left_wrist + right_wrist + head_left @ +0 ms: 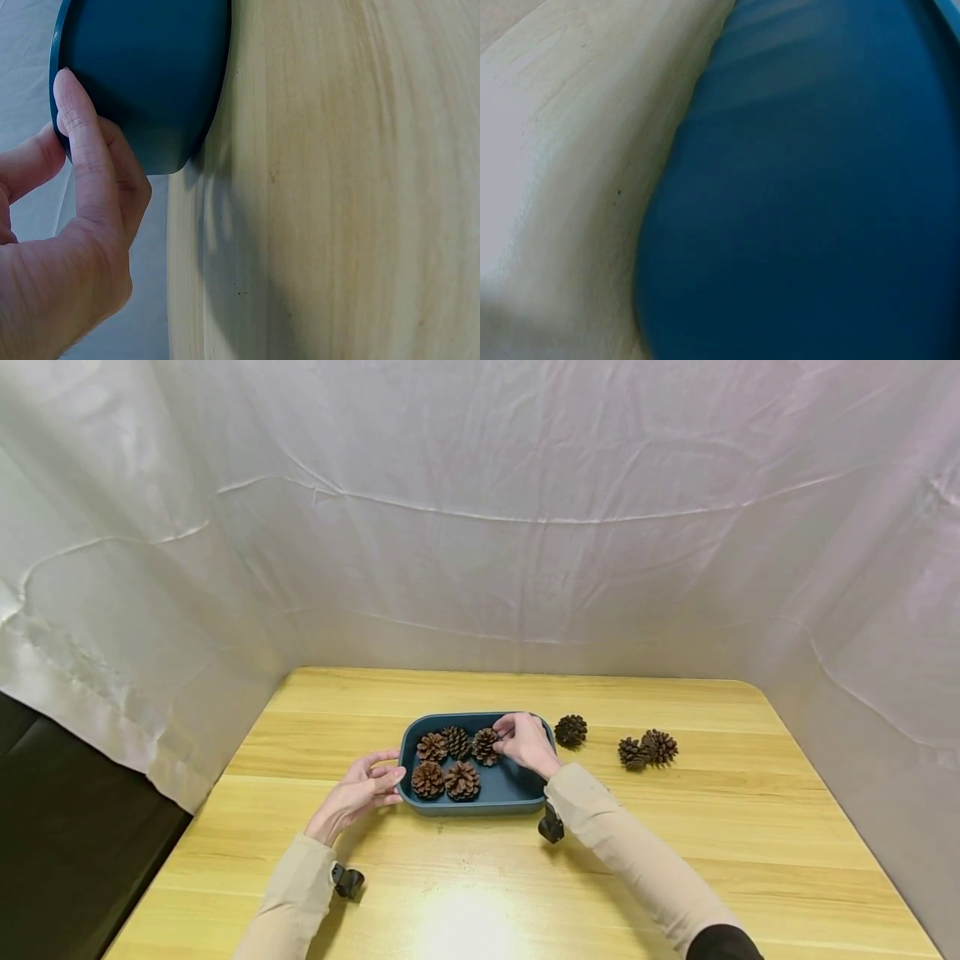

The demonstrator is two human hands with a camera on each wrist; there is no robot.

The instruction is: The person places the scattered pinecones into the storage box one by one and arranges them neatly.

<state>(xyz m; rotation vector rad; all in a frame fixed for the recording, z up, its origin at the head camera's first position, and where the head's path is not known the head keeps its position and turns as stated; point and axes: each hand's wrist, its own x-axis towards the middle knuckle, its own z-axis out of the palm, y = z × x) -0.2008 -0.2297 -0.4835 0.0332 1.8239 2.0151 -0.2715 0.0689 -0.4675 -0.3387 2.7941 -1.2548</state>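
A dark blue tray (480,807) sits mid-table and holds several brown pine cones (446,762). My right hand (501,735) reaches over the tray's far right part, fingers curled round the pine cone (485,747) at the right end of the back row. At the tray's left end my left hand (391,777) touches the outer wall with straight fingers (81,142); the left wrist view shows the tray wall (150,67) close up. The right wrist view shows only the tray's blue wall (817,202) and the table, with no hand in it.
Three loose pine cones lie on the wooden table (480,893) right of the tray: one (571,730) near it and a touching pair (648,749) farther right. White sheeting walls in the back and sides. The table's left edge drops to a dark floor.
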